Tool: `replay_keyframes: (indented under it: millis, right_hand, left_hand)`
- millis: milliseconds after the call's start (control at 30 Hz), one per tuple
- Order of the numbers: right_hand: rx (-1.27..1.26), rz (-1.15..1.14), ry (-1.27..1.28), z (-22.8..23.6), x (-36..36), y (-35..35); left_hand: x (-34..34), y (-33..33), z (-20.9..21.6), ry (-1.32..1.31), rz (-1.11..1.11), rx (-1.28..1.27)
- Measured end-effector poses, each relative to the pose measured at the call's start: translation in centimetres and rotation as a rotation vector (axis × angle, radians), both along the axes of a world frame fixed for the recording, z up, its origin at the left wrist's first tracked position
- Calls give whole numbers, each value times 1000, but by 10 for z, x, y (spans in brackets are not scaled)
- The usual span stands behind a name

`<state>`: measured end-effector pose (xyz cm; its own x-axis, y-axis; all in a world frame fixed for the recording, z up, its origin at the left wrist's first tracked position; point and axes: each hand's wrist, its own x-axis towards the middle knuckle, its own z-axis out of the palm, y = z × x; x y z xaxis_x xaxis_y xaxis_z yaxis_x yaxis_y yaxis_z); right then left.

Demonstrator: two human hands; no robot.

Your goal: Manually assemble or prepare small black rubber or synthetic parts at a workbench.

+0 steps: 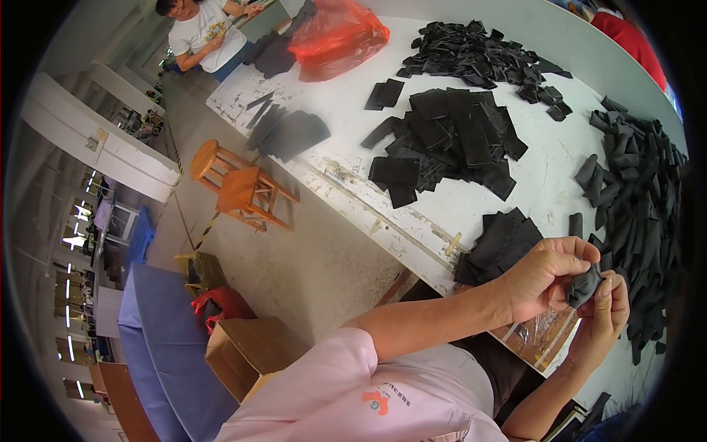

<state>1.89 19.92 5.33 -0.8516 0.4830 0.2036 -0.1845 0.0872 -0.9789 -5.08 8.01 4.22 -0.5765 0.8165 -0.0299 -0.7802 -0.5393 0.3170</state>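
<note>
Between my two hands, over the near right edge of the white table (pixel 346 158), is a small folded piece of dark grey fabric (pixel 584 287). My left hand (pixel 551 274) pinches it from the left with thumb and fingertips. On its other side, my right hand (pixel 607 303) grips it between thumb and bent fingers. Just left of my hands lies a stack of flat black fabric pieces (pixel 504 239). To their right spreads a long heap of rolled or folded dark fabric pieces (pixel 644 206).
Flat black fabric pieces (pixel 460 132) are piled mid-table, with smaller ones (pixel 471 55) behind. A red plastic bag (pixel 339 40) sits at the far left end. Wooden stools (pixel 247 191) and a cardboard box (pixel 254 346) stand on the floor. Another person (pixel 210 37) is beyond the table.
</note>
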Motion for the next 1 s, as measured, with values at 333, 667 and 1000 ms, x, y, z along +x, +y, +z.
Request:
replay_keyframes:
  millis: [333, 667, 1000]
  right_hand:
    - [-215, 137, 42, 3, -9, 9]
    - [-535, 472, -68, -82, -3, 66]
    - [-729, 592, -133, -93, -22, 84]
  left_hand:
    - [-3, 12, 7, -63, 34, 132]
    - [10, 21, -42, -98, 145, -33]
    - [11, 34, -32, -192, 162, 204]
